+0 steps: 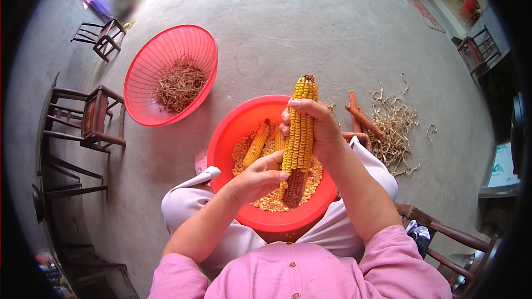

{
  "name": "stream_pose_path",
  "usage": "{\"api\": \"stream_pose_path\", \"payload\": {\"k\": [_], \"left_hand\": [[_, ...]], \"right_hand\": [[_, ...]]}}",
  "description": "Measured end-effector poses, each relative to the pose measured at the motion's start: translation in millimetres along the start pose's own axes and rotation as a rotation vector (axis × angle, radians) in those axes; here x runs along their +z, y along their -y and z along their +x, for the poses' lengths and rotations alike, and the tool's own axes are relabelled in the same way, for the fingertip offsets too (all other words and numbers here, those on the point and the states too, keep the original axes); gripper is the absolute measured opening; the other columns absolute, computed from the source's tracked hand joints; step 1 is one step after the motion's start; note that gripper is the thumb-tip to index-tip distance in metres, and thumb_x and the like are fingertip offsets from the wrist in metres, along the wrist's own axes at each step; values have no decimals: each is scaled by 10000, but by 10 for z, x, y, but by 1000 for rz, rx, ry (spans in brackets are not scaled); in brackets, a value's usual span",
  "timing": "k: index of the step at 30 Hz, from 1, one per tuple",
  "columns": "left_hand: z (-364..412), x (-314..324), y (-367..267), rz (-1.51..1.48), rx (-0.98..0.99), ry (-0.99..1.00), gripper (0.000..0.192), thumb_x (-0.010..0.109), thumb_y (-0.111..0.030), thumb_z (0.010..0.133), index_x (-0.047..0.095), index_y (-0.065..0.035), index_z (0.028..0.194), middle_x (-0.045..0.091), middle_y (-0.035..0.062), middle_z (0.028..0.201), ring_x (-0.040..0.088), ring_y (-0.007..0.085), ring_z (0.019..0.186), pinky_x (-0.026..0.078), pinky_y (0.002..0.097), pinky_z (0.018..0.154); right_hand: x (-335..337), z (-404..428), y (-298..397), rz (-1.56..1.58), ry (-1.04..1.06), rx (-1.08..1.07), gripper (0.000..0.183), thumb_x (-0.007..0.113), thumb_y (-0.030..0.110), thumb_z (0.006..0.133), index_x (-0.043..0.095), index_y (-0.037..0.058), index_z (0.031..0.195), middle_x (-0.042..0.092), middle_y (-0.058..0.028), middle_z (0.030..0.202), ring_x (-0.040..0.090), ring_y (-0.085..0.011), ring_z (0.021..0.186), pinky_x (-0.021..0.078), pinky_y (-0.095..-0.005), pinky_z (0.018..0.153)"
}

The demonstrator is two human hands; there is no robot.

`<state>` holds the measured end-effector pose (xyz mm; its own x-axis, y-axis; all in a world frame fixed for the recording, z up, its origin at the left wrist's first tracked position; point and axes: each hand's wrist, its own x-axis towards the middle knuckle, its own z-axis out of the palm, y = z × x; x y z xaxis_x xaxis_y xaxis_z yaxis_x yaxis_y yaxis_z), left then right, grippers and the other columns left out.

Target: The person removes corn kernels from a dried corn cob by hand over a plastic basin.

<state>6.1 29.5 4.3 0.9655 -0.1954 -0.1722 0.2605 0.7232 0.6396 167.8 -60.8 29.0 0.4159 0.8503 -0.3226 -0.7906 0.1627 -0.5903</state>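
My right hand (320, 122) grips the upper part of a dried corn cob (300, 137), tip pointing away from me. Yellow kernels cover most of it, while its near end is stripped to bare reddish core. Against the kernels at that lower left edge rest the thumb and fingers of my left hand (259, 178). Beneath both hands, a red plastic basin (222, 133) stands between my knees. It holds loose corn kernels (270, 202) and another whole corn cob (257, 143); a further cob is partly hidden behind my hands.
A red slatted basket (143, 66) with dry brown corn silk (181, 85) stands on the concrete floor at the left. Stripped cobs (361, 118) and a heap of pale dry strands (392, 128) lie right of the basin. Wooden chairs (89, 118) line the left side.
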Motion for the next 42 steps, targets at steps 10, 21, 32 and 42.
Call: {"api": "stream_pose_path", "payload": {"k": [10,21,32,42], "left_hand": [[12,-23,43,109,17,-62,583,672,-133,838,379,45,1310,539,120,1231,515,194,1160,392,365,1001],[24,3,61,280,45,-116,563,667,-185,856,383,-13,1310,542,60,1146,534,144,1062,415,320,947],[-14,-54,0,48,16,20,545,568,-175,885,354,65,1325,473,203,1301,499,299,1188,364,419,1030],[30,26,-19,79,15,-32,549,617,-183,874,379,62,1304,533,188,1230,532,287,1147,392,408,1005]], "right_hand": [[10,-6,-48,-36,11,-17,203,669,206,761,561,48,831,604,-84,671,606,-182,565,515,-322,529],[62,35,-111,-155,-42,-83,166,651,195,761,562,61,803,597,-71,677,593,-187,576,505,-327,553],[14,37,-44,-6,28,-6,199,668,203,758,559,55,832,604,-87,679,612,-189,569,520,-327,530],[25,15,-34,-6,30,-11,213,674,195,752,550,44,838,597,-89,673,603,-193,559,519,-327,528]]}}
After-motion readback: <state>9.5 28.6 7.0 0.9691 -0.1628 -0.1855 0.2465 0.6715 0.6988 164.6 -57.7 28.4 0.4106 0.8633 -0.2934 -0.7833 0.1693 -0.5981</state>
